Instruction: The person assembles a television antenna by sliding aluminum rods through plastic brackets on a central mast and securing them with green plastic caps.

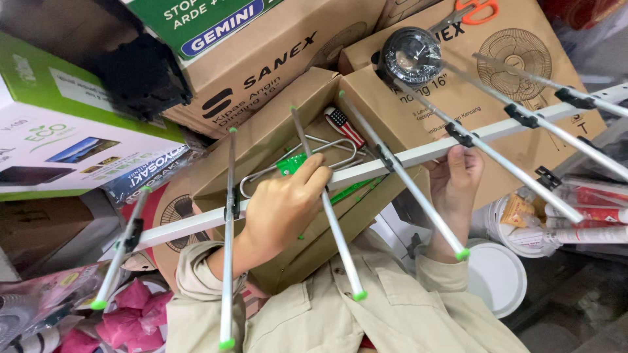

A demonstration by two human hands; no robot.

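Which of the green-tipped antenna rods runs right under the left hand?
The third rod from the left: it passes beneath the left hand where it crosses the white boom. The other rods cross the boom clear of that hand.

The antenna boom (418, 155) runs slantwise across in front of me, low at my left and high at my right, with its rods (405, 183) crossing it at intervals along the whole length. My left hand (284, 206) sits on the boom near its middle, my right hand (458, 180) grips it from below further right. Behind the boom, between my hands, stands an open cardboard box (288, 124), with a bent wire loop (307, 160) lying in it. More boxes (275, 59) are stacked behind it and to the left. A roll of cable (411, 55) rests on the box (517, 65) to the right, scissors (471, 12) beyond it. A lidded bucket (497, 278) stands below my right hand.
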